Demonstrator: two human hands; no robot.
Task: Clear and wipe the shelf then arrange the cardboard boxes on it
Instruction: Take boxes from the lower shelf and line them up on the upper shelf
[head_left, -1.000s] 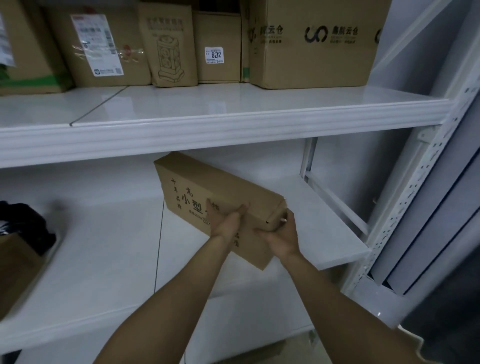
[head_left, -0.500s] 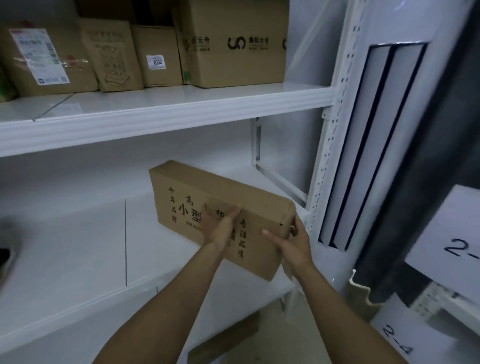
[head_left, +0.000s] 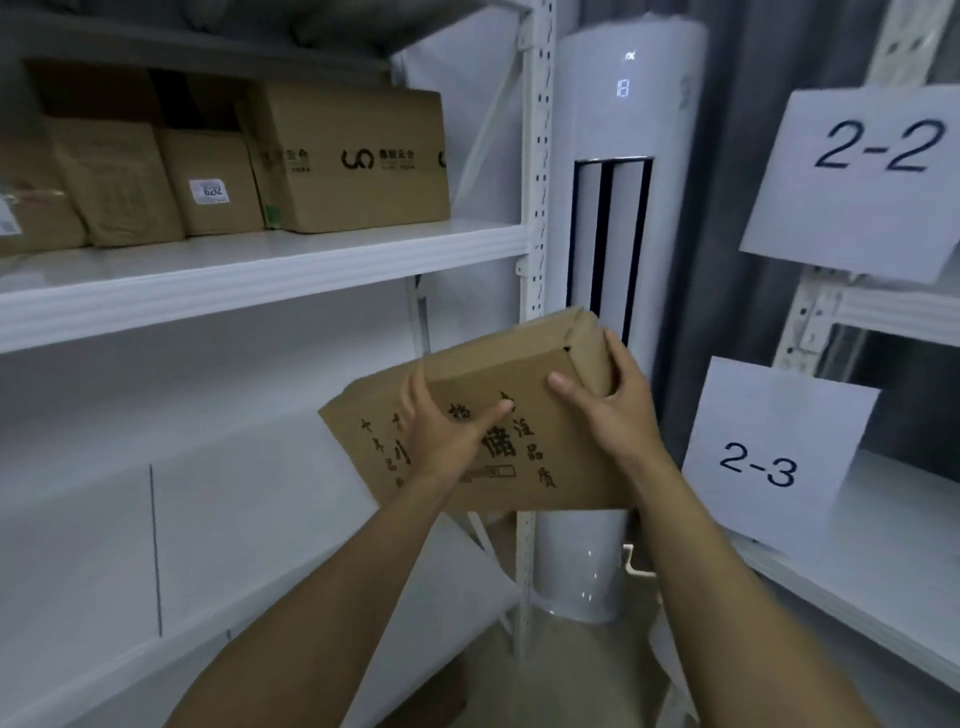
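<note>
I hold a flat brown cardboard box (head_left: 524, 415) with black printed characters in both hands, lifted off the white shelf (head_left: 208, 519) and tilted, out past the shelf's right end. My left hand (head_left: 441, 436) grips its front face and top edge. My right hand (head_left: 608, 410) clasps its right end. The lower shelf board below and to the left is bare. Several cardboard boxes (head_left: 348, 161) stand in a row on the upper shelf (head_left: 260, 270).
A white perforated upright post (head_left: 535, 208) ends the shelf. Behind it stands a tall white tower air conditioner (head_left: 623, 208). To the right, a second rack carries paper labels "2-2" (head_left: 878, 171) and "2-3" (head_left: 763, 462). Brown floor shows below.
Both hands have lifted the box off the lower shelf and carried it right, past the shelf's end post. The view has swung right, revealing the air conditioner and labelled rack.
</note>
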